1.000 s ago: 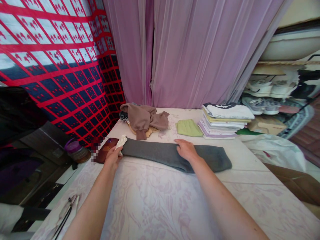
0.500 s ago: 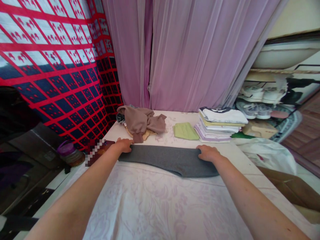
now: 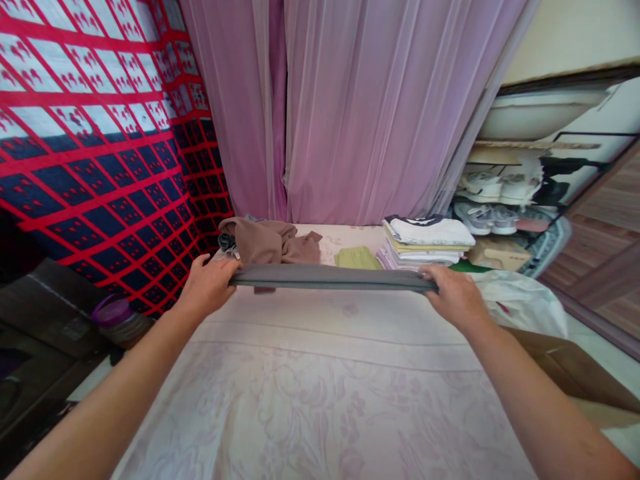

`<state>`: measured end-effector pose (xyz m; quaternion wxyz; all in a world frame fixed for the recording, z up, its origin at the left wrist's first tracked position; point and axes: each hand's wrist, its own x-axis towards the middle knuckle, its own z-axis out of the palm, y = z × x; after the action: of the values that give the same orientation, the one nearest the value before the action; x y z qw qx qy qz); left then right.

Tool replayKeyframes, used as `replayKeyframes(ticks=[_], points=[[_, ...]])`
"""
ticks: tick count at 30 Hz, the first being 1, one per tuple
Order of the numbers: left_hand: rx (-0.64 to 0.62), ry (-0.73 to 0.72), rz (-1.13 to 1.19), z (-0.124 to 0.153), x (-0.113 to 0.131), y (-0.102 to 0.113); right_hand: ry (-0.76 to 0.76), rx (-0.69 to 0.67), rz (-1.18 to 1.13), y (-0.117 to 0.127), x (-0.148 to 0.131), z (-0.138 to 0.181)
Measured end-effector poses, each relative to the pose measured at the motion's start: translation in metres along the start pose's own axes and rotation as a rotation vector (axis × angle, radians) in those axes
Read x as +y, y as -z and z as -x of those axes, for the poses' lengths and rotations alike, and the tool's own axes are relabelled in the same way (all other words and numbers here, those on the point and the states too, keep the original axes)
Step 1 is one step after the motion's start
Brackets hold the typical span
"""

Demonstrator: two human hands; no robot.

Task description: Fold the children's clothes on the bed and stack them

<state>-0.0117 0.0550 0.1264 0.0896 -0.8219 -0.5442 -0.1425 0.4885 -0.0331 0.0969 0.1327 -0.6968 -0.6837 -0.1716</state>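
Grey trousers [image 3: 333,277], folded lengthwise, stretch between my two hands as a narrow, taut strip above the bed. My left hand [image 3: 210,283] is closed on their left end. Closed on the right end is my right hand [image 3: 453,293]. Just behind the strip lies a crumpled brown garment [image 3: 267,241], partly covered by it. A folded green garment [image 3: 357,258] shows beyond the middle of the strip, its near edge hidden. To its right stands a stack of folded clothes [image 3: 430,240], with a white piece on top.
A pale flowered sheet [image 3: 320,400] covers the bed. Purple curtains [image 3: 360,113] hang at the back, and a red-and-blue checked cloth [image 3: 100,160] at the left. Right of the bed are a shoe rack [image 3: 500,190] and a cardboard box [image 3: 570,373]; a purple-lidded jar [image 3: 117,317] is at the left.
The grey trousers have been lifted off the bed; they lay flat and broad, and now appear as a thin strip. Both hands have risen with them, and the view has shifted slightly right.
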Motion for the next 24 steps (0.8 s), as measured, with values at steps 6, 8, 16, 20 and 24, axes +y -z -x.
replayKeyframes(ticks=[6, 8, 16, 20, 24], points=[[-0.118, -0.035, -0.088, 0.062, 0.028, -0.051, 0.046, 0.024, 0.045, -0.048, -0.008, 0.078], [-0.153, -0.033, -0.085, 0.079, 0.030, -0.066, 0.042, 0.002, 0.035, -0.061, -0.007, 0.101], [-0.315, 0.047, -0.055, 0.077, 0.034, -0.047, -0.021, -0.224, -0.025, -0.046, -0.009, 0.100], [-0.300, -0.013, 0.055, 0.070, 0.072, -0.043, -0.012, -0.227, -0.078, -0.026, -0.036, 0.087], [-0.291, -0.137, 0.362, 0.065, 0.107, -0.063, 0.135, -0.203, -0.309, -0.025, -0.085, 0.073]])
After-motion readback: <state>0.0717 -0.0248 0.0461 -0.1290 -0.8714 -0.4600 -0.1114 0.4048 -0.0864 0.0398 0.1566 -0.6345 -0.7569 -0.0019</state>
